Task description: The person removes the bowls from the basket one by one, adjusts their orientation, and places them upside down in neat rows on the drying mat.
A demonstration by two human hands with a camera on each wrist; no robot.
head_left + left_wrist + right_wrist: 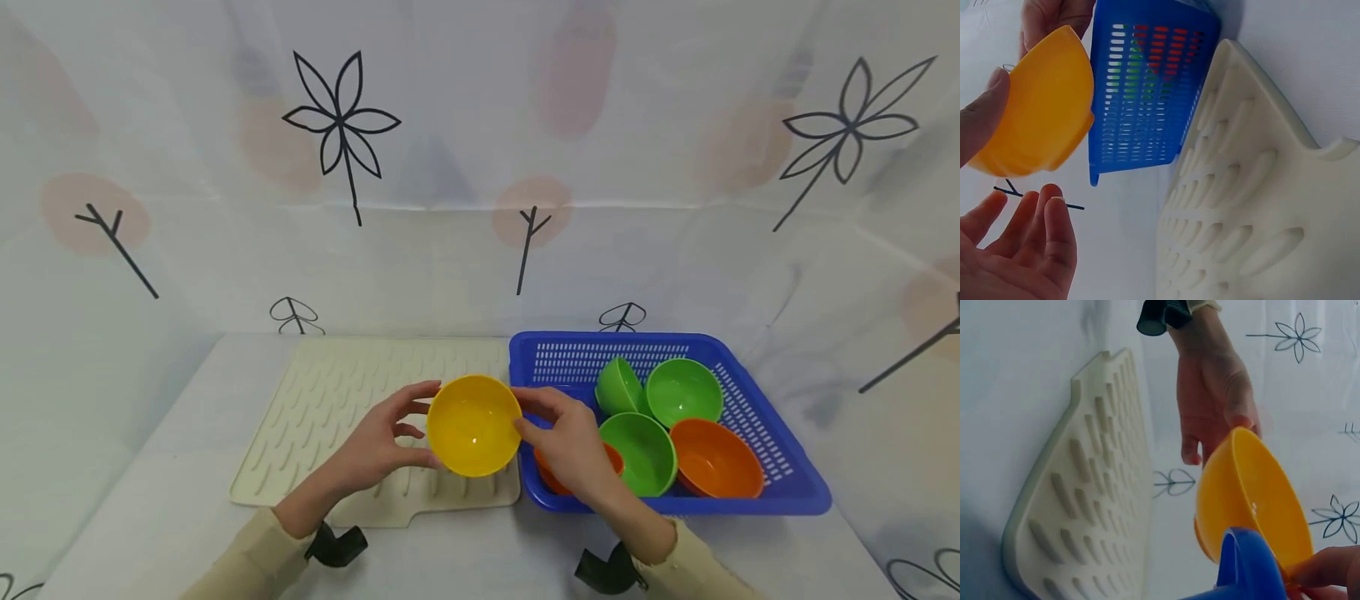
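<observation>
Yellow bowl (474,425) up between my hands, mouth facing me, round with no long axis! My right hand (566,433), nearer the basket (795,503), pinched its rim; my left hand (371,446), over the mat (322,408), stood spread, thumb at the rim, fingers clear. My right hand partly hid a small orange bowl (551,475); the head view missed the yellow bowl's base.
</observation>
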